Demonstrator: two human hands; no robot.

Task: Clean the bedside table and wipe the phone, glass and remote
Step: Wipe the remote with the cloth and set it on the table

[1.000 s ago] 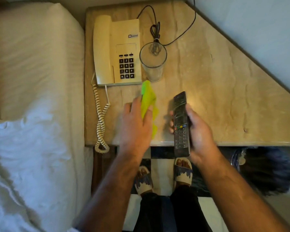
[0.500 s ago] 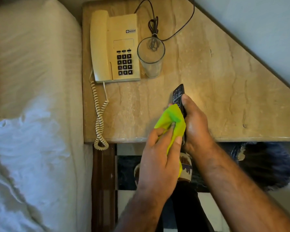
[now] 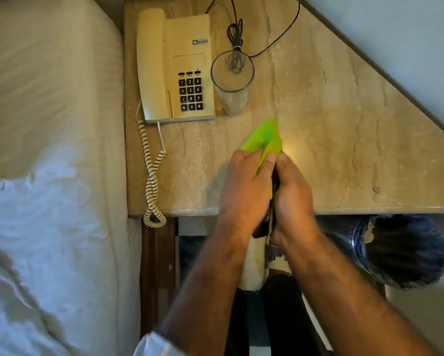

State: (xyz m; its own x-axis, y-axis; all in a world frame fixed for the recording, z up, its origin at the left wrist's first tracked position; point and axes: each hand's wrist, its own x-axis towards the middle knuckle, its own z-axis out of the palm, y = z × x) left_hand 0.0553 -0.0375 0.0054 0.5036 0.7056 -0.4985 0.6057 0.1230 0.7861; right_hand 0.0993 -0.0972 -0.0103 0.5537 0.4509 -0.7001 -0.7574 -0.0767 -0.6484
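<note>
Our left hand (image 3: pixel 244 191) knuckles up over front edge of bedside table (image 3: pixel 344 140), fingers clamped on green cloth (image 3: pixel 265 138), pressing it against remote (image 3: pixel 273 199). Our right hand (image 3: pixel 294 199) wrapped round remote from right side, thumb touching cloth. Remote mostly hidden between palms, only dark sliver visible. Phone (image 3: pixel 174 68) and glass (image 3: pixel 232 83) stand side by side further back on table.
</note>
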